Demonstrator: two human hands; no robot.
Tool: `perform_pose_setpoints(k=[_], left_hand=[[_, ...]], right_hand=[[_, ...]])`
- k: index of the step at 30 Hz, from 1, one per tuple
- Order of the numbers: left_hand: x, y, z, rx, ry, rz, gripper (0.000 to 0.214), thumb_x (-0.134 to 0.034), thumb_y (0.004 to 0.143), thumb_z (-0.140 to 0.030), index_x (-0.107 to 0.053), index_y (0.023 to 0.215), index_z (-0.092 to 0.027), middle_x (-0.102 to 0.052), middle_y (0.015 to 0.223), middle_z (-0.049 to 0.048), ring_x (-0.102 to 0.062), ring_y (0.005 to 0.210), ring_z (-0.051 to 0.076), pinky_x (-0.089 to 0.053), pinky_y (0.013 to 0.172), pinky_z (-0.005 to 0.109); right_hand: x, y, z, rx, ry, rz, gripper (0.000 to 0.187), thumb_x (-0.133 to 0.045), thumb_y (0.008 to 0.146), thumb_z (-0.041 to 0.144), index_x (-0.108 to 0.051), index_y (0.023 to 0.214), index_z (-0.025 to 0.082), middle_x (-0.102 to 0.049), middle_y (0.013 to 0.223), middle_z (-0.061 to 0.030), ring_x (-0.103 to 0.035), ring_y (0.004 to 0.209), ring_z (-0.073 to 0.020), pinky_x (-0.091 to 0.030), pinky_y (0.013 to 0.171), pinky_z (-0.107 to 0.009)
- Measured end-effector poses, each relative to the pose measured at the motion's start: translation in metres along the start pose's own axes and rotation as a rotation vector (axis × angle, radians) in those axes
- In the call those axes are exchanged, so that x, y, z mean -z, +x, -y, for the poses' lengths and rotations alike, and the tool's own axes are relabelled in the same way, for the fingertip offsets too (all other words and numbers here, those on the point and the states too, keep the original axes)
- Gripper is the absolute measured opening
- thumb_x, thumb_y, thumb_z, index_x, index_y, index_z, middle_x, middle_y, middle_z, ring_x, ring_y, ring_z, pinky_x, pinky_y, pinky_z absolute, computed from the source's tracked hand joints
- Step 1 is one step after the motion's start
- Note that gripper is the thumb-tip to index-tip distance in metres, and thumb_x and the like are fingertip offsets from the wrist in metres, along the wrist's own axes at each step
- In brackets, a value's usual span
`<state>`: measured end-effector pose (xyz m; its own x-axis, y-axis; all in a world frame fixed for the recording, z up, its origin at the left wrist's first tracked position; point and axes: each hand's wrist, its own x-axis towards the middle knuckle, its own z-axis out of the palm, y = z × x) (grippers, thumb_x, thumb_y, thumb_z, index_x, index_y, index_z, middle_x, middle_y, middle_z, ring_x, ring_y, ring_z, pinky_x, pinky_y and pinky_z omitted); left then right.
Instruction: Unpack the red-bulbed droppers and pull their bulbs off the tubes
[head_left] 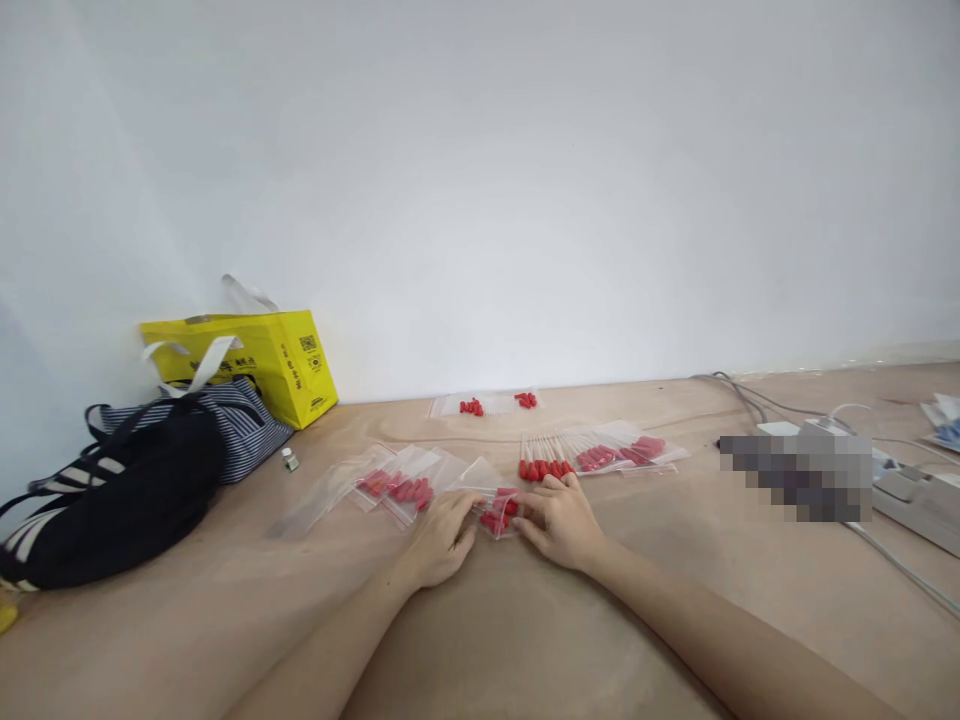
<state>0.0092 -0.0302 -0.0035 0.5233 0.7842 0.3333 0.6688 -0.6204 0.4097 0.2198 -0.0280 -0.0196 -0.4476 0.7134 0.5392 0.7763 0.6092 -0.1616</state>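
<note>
A small clear zip bag with several red-tipped pieces in it lies on the wooden table between my hands. At its left edge, my left hand has its fingers closed on the plastic. My right hand is closed at the bag's right edge, thumb and forefinger by the red pieces, its other fingers curled. Just beyond my right knuckles lies a row of loose thin pale sticks with red ends. Filled clear bags overlap on the left, and more filled bags lie on the right.
Two groups of red-ended pieces lie on clear bags by the wall. At left stand a yellow bag, a striped bag, a black bag and a small bottle. Cables and a power strip lie at right.
</note>
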Motion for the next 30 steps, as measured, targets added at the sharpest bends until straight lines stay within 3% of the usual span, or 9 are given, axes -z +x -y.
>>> perform_pose_setpoints(k=[9,16,26,30], left_hand=[[-0.001,0.002,-0.002,0.041,-0.023,-0.034,0.032,-0.049,0.07,-0.019,-0.053,0.101,-0.02,-0.061,0.096,0.0049,-0.055,0.085,0.018,-0.043,0.079,0.032],[0.0,0.003,-0.007,-0.025,-0.033,0.0,0.033,-0.05,0.069,-0.017,-0.055,0.101,-0.022,-0.06,0.101,0.0029,-0.053,0.095,0.019,-0.04,0.085,0.033],[0.003,0.003,-0.008,-0.083,-0.023,0.014,0.03,-0.054,0.069,-0.02,-0.054,0.099,-0.022,-0.059,0.102,0.0038,-0.051,0.098,0.019,-0.039,0.086,0.033],[0.004,0.001,-0.006,-0.034,-0.004,0.034,0.027,-0.053,0.073,-0.025,-0.054,0.099,-0.02,-0.058,0.103,0.0058,-0.052,0.096,0.02,-0.04,0.085,0.033]], right_hand=[[0.005,0.002,-0.001,-0.044,0.245,0.13,0.027,-0.063,0.069,0.035,-0.058,0.095,0.029,-0.061,0.091,0.001,-0.049,0.084,-0.0159,-0.026,0.071,-0.029],[0.0,0.006,0.009,-0.136,0.299,0.133,0.027,-0.065,0.064,0.043,-0.059,0.084,0.025,-0.061,0.075,0.0019,-0.049,0.076,-0.0159,-0.026,0.069,-0.029],[0.003,0.007,0.018,-0.165,0.266,0.076,0.016,-0.061,0.069,0.036,-0.057,0.074,0.021,-0.058,0.07,0.0027,-0.047,0.071,-0.0137,-0.024,0.069,-0.028],[0.004,0.006,0.015,-0.137,0.226,0.076,0.011,-0.06,0.069,0.032,-0.057,0.074,0.022,-0.059,0.069,0.0031,-0.046,0.073,-0.0143,-0.023,0.068,-0.029]])
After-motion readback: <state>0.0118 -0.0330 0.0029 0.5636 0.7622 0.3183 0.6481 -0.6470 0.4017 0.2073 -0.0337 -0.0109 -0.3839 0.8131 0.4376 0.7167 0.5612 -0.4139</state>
